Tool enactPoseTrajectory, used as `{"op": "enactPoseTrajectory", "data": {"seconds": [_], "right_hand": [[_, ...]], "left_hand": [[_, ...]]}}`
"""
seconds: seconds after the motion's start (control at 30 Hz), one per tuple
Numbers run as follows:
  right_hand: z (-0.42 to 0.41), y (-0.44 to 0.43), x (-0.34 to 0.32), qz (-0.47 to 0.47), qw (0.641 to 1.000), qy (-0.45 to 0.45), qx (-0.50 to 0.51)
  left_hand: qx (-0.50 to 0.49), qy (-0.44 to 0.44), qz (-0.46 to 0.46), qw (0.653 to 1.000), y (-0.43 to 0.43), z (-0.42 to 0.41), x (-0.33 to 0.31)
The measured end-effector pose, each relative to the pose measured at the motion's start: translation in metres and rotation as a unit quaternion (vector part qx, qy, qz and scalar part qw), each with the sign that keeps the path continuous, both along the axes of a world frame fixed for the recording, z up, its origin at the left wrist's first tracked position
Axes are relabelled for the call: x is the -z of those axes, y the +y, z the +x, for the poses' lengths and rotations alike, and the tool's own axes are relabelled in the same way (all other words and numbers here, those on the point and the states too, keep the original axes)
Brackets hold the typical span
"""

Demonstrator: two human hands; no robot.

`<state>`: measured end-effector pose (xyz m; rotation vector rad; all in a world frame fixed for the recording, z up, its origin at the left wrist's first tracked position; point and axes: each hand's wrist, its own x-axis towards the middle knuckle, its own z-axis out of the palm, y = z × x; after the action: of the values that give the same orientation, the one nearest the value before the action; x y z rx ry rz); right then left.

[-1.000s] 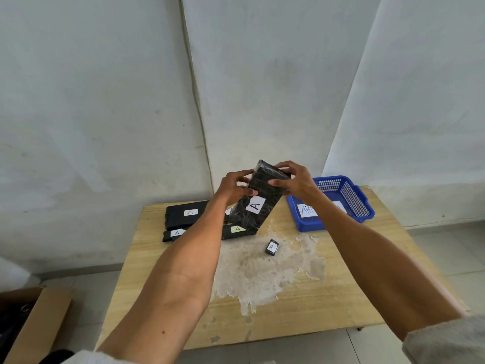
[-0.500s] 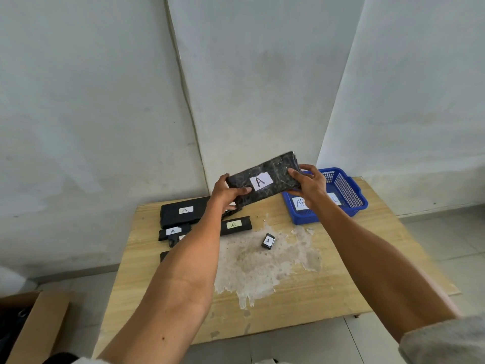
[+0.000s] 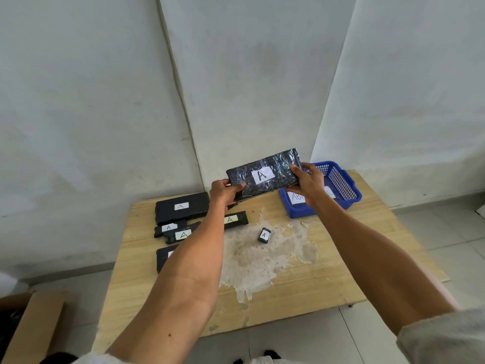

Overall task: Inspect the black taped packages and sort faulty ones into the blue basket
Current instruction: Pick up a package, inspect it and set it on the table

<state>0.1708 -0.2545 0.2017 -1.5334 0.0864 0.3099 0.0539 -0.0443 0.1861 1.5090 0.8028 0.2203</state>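
Note:
I hold a large black taped package (image 3: 265,174) with a white "A" label up in the air above the far side of the table. My left hand (image 3: 225,191) grips its lower left end and my right hand (image 3: 309,181) grips its right end. The label faces me and the package lies nearly level, its right end a little higher. The blue basket (image 3: 341,185) stands at the far right of the table, just behind my right hand, with a white paper label inside. Several more black taped packages (image 3: 182,208) with "A" labels lie at the far left.
A small black package (image 3: 264,235) with an "A" label lies on a pale stain in the middle of the wooden table (image 3: 301,292). A cardboard box (image 3: 29,327) stands on the floor at the lower left. White walls close off the far side.
The package has turned from standing steeply on end to lying nearly level with its label facing me. Both hands have shifted to its two ends and raised it a little.

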Motion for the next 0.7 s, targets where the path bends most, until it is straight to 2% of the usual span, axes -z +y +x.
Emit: {"op": "enactPoseTrajectory", "data": {"seconds": [0.17,0.3,0.53,0.7], "right_hand": [[0.002,0.008,-0.006,-0.111,0.992,-0.064,-0.019],[0.002,0.017,-0.008,-0.209,0.968,-0.129,-0.057],[0.017,0.033,-0.001,-0.303,0.938,-0.143,-0.088],[0.046,0.052,0.021,-0.331,0.928,-0.137,-0.103]], "left_hand": [[-0.021,0.008,0.035,0.999,0.013,0.005,0.006],[-0.039,0.021,0.095,0.994,0.016,0.004,-0.012],[-0.033,0.034,0.119,0.992,0.034,0.017,-0.007],[-0.029,0.047,0.129,0.990,0.042,0.041,0.008]]}}
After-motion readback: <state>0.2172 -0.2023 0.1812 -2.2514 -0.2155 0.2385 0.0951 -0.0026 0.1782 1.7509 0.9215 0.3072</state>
